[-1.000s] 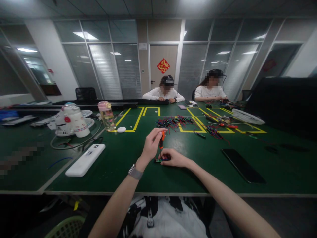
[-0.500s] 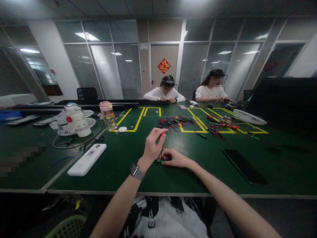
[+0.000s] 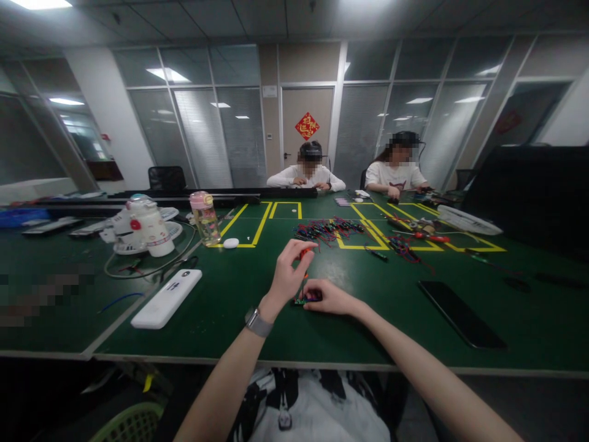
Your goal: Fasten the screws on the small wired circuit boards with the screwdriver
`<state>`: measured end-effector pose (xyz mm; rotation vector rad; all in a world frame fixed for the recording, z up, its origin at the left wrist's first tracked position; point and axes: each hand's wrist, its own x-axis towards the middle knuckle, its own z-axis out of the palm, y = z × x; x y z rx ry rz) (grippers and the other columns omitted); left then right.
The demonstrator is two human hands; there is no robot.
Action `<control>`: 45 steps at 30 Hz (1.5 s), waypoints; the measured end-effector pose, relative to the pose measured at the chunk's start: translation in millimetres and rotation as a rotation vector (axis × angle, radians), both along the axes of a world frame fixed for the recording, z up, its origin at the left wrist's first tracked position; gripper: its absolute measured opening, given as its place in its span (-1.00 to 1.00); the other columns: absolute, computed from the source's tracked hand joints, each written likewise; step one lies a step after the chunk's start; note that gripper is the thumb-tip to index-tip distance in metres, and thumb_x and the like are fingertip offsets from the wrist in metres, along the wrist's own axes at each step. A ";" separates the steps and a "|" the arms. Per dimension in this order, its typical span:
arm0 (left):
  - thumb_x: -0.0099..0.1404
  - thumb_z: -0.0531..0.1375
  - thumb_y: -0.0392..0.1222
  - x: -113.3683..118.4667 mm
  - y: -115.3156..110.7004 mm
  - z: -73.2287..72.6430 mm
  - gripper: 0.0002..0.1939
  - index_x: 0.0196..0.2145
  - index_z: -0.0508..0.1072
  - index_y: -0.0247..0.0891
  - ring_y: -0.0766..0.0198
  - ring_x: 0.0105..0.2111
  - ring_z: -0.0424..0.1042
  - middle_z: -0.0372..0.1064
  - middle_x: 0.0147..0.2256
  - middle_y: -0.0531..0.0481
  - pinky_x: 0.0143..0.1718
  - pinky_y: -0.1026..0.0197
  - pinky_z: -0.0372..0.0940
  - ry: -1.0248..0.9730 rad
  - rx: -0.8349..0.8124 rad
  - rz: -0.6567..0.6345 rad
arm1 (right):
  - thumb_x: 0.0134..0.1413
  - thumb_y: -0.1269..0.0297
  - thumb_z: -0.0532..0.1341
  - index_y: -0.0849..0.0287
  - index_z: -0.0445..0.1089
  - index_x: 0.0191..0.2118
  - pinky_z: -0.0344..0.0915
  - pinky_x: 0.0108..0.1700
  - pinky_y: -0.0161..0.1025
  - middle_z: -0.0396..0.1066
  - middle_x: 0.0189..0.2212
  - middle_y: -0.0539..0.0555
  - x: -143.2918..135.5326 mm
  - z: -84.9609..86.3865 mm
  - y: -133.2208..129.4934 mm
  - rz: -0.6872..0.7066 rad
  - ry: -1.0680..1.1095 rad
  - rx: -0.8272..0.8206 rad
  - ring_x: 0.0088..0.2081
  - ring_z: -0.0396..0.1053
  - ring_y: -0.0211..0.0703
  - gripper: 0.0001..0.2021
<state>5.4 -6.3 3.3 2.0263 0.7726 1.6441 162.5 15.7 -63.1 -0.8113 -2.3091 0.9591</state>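
The small green circuit board point(image 3: 300, 302) lies low on the counter point(image 3: 221, 313), in front of the person. The right hand point(image 3: 329, 298) has its grip closed upon the board's end and some dark wires, probably to keep it from sliding or turning. The left hand point(image 3: 289, 267) has its grip clamped on an orange screwdriver point(image 3: 304, 252), its fingers partly hiding the handle. The tool stands nearly upright above the board, I think so that the pressure goes straight down; whether the tip touches, I cannot tell. Beyond the hands, the pile of wired parts point(image 3: 329, 229) lies well apart, perhaps to leave room for working.

Compared with half a second ago, the watch point(image 3: 258, 323) shows less of its face, so the left wrist has probably rolled, while the board stays under the tool. Across the counter, the co-worker on the right point(image 3: 396, 177) has moved one hand forward to a dark object point(image 3: 393, 201).
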 end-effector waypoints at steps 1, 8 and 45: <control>0.42 0.03 -0.16 0.2 -0.3 0.2 -0.74 -0.07 0.47 -0.20 0.28 -0.19 0.41 0.32 -0.11 -0.09 -0.24 0.28 0.39 -0.014 -0.017 -0.042 | -0.09 0.41 0.31 0.26 0.46 -0.29 0.10 -0.43 -0.37 0.25 -0.51 -0.07 -0.1 0.4 -0.1 -0.001 -0.003 0.003 -0.48 0.16 -0.32 -0.83; 0.40 0.07 -0.21 2.4 -0.9 2.8 -0.77 -0.06 0.45 -0.24 0.33 -0.31 0.48 0.36 -0.15 -0.08 -0.28 0.29 0.42 -0.051 -0.088 -0.155 | -0.10 0.43 0.32 0.26 0.46 -0.28 0.09 -0.43 -0.37 0.25 -0.51 -0.07 -0.3 2.4 -1.3 -0.011 -0.019 0.020 -0.47 0.17 -0.31 -0.82; 0.42 0.03 -0.20 -1.6 -3.5 5.8 -0.73 -0.03 0.46 -0.22 0.20 -0.10 0.46 0.44 -0.11 -0.11 -0.07 0.16 0.35 -0.010 -0.058 -0.157 | -0.03 0.32 0.33 0.25 0.47 -0.28 0.15 -0.40 -0.35 0.31 -0.50 -0.04 0.7 -0.6 -0.9 -0.027 -0.020 0.061 -0.47 0.21 -0.29 -0.84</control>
